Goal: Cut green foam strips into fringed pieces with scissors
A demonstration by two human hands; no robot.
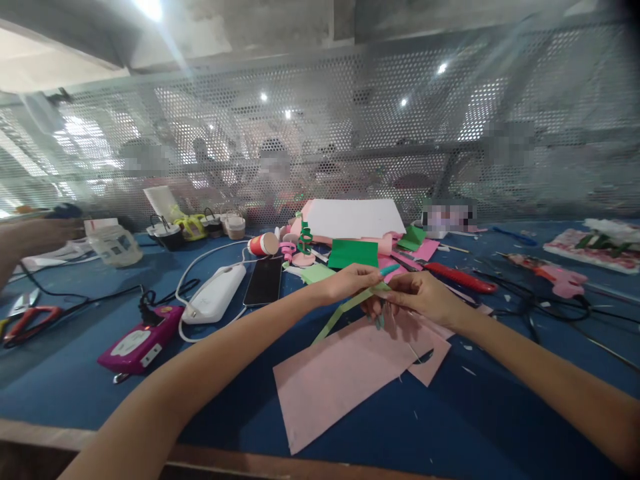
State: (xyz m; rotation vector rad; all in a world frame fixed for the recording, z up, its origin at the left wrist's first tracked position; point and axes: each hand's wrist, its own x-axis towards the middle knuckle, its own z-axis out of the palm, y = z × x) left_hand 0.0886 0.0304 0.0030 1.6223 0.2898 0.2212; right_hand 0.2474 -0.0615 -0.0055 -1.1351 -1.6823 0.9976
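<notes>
A light green paper strip (334, 321) runs up from the table, folded or bent midway, to my two hands. My left hand (353, 283) pinches it near its upper end. Close against it, my right hand (423, 293) has its fingers closed on the same end. Small teal pieces show at the fingertips; whether they are nails or a tool, I cannot tell. Under the hands lies a pale pink sheet (345, 377) with a cut-out at its right side. A dark green paper piece (353, 254) is just beyond.
A phone (263, 281), white power bank (215, 293) and purple power strip (143, 340) with cables lie left. A red-handled tool (460, 277) and pink glue gun (560, 277) lie right. Another person's hand (63, 230) is near a plastic jar (116, 245). Scissors (30, 320) sit far left.
</notes>
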